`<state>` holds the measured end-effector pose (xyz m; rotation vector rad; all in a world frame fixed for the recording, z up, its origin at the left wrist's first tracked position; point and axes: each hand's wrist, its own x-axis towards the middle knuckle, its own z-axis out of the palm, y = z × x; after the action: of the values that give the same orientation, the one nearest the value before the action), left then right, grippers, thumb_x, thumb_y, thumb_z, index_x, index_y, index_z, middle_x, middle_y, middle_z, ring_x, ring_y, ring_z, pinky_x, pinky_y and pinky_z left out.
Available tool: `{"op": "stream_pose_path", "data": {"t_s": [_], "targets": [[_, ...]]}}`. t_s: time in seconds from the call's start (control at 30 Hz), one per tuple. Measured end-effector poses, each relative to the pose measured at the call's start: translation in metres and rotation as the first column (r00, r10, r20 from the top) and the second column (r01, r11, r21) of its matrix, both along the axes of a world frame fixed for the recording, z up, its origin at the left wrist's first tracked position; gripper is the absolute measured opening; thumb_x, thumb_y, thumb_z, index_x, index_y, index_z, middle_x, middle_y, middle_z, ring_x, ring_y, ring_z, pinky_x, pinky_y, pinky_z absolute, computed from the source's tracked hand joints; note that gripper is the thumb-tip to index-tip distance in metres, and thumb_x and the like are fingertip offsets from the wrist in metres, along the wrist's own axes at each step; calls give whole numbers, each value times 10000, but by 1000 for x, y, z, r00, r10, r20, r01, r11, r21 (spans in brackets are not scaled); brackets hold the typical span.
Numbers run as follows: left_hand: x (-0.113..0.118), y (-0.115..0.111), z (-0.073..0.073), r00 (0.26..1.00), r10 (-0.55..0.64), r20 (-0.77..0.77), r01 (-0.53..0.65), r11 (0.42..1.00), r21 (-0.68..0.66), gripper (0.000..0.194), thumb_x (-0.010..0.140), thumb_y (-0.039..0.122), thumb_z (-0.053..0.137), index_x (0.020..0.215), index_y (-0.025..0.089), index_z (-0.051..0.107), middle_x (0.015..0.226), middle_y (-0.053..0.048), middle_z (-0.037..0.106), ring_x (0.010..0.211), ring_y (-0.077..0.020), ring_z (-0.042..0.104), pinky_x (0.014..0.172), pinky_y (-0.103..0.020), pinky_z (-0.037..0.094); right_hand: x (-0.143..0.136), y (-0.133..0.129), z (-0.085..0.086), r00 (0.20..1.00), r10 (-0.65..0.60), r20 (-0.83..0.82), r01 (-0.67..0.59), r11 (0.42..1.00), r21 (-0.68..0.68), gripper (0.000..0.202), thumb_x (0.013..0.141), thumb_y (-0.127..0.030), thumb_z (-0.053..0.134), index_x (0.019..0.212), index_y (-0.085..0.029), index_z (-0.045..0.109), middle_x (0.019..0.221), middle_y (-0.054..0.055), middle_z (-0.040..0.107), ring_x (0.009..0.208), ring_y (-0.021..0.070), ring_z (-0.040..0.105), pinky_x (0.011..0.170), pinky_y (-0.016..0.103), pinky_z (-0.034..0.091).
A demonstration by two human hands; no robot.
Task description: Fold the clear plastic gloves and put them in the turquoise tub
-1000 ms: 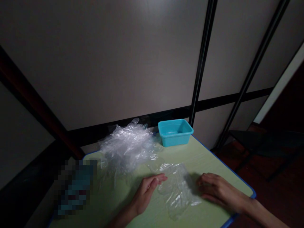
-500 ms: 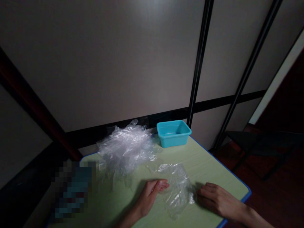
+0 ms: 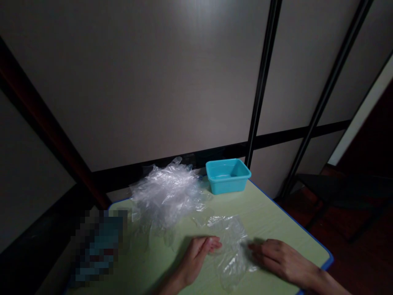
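A clear, crinkled plastic sheet or glove lies flat on the pale green table, between my two hands. My left hand is at its left edge, thumb and fingers pressed together; whether they pinch the plastic is too small to tell. My right hand rests palm down at its right edge, the fingertips bent toward the plastic and partly hidden. Farther back lies a large heap of clear plastic pieces, glove-like in shape. Right of the heap stands a turquoise rectangular tub.
The table has a blue edge. A pixelated blue-green item is at the left. Grey panels with black strips rise behind the table. A dark chair stands on the right.
The view has shifted slightly, so the tub and heap appear a little lower and farther right. The fingers of my right hand reach slightly closer to the plastic.
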<state>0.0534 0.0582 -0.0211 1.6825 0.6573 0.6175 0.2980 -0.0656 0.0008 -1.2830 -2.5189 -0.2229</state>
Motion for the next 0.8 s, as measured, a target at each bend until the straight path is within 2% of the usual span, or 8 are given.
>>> {"op": "stream_pose_path", "data": {"t_s": [0.1, 0.33, 0.47, 0.63, 0.7, 0.8], "targets": [[0, 1, -2, 1000, 1, 1, -1, 1000, -2, 551, 837, 584, 348, 947, 118, 621, 910, -103, 672, 873, -230, 613, 790, -359, 468, 1, 1, 1, 1000, -1, -9, 1, 1000, -20, 380, 958, -222, 187, 976, -193, 566, 780, 12, 647, 644, 121, 562, 616, 244, 438], [1, 3, -5, 1000, 19, 21, -18, 999, -30, 557, 824, 602, 357, 941, 121, 612, 894, -98, 673, 857, -230, 618, 788, -367, 473, 1, -4, -2, 1000, 2, 1, -2, 995, -96, 408, 958, -254, 184, 882, -197, 582, 745, 15, 623, 649, 130, 547, 624, 253, 430], [0, 2, -4, 1000, 16, 23, -15, 1000, -25, 522, 827, 586, 374, 945, 136, 610, 905, -83, 672, 864, -224, 616, 795, -356, 472, -2, -2, -2, 999, 18, -30, -19, 999, -31, 439, 955, -216, 143, 896, -202, 578, 737, 24, 628, 625, 127, 547, 619, 245, 438], [-1, 0, 1, 1000, 12, 6, -12, 1000, -15, 517, 830, 590, 355, 932, 154, 616, 895, -66, 677, 853, -212, 617, 794, -343, 472, 1, 2, 5, 1000, 20, -7, -19, 999, 33, 397, 946, -229, 157, 971, -170, 549, 899, 75, 634, 778, 138, 567, 697, 235, 443], [0, 0, 1, 1000, 20, 6, -20, 1000, -3, 524, 826, 594, 357, 932, 150, 615, 893, -67, 676, 851, -211, 616, 789, -340, 474, 2, 7, 2, 999, 48, 18, -49, 996, 69, 391, 943, -212, 172, 930, -155, 559, 810, 68, 628, 728, 139, 553, 672, 243, 438], [1, 0, 0, 1000, 8, 11, -8, 1000, 2, 518, 836, 577, 356, 938, 139, 614, 898, -75, 676, 858, -214, 616, 782, -336, 476, 3, 19, -8, 999, 29, 40, -34, 989, 144, 443, 939, -185, 174, 735, -173, 567, 619, 29, 561, 580, 142, 487, 557, 267, 406]]}}
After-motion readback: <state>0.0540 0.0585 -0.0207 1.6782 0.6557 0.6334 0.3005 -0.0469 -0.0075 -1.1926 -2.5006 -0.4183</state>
